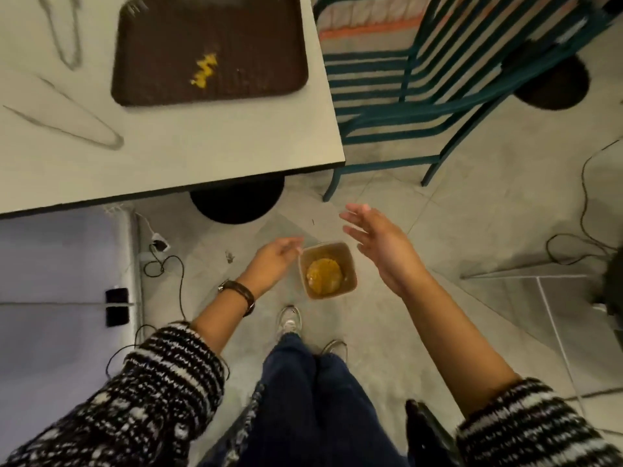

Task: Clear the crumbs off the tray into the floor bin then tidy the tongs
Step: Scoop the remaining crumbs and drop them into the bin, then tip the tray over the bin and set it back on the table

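I have both hands down by the small square tan floor bin [327, 270], which stands on the floor just ahead of my shoes and already holds a yellowish lump. My left hand [273, 261] touches the bin's left rim, fingers loosely curled; I cannot tell whether they grip it. My right hand [377, 246] hovers to the bin's right, fingers spread and holding nothing.

Up and left of the bin, the dark brown rectangular tray [209, 50] lies on the pale bench [202, 150] with yellow crumbs [203, 70] still on it. 2 metal tongs [64, 121] lie further left of the tray.

The risk I see: the bin's mouth is narrow beside the tray, so tipping could scatter crumbs over the floor. The teal slatted chair [438, 85] crowds the bench's right edge, and black cables [161, 267] trail left of the bin; open floor lies to its right.
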Demonstrator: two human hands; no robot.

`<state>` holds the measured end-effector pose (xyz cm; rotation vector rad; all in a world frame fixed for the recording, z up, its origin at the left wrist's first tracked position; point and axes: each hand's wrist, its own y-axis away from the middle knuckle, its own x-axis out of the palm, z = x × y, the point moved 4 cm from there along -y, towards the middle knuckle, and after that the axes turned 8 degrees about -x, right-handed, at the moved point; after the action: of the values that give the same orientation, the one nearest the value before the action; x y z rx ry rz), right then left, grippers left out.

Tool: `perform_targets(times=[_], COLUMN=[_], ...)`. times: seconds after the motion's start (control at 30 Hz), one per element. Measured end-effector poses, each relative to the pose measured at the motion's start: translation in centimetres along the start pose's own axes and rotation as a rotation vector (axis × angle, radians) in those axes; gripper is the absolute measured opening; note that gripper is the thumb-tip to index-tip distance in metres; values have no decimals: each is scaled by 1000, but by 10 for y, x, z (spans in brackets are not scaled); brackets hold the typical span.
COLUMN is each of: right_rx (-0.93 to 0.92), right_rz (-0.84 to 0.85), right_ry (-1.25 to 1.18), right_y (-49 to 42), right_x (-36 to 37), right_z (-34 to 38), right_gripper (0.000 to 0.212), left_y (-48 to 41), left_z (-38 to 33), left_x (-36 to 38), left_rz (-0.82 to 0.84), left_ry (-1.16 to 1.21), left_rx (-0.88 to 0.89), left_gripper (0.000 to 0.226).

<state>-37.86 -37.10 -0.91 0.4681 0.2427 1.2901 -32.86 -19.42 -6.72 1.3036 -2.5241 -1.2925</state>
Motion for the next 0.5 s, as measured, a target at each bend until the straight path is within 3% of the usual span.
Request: perform_targets(times=[0.17, 0.37, 0.5], right_rx=[-150, -257, -231], right_rz=[-4, 47, 88], right_ry=[56, 73, 128], right_y=[32, 10, -28], right_x=[3, 45, 86], right_z=[65, 118, 134], right_gripper=[35, 30, 27], left_y=[63, 79, 63], left_z=[-42, -63, -61], left_x=[-66, -136, -180], left_rz=[-179, -345, -399], left_ry=[91, 313, 376], left_rx=[141, 167, 150], left_gripper=[29, 24, 24])
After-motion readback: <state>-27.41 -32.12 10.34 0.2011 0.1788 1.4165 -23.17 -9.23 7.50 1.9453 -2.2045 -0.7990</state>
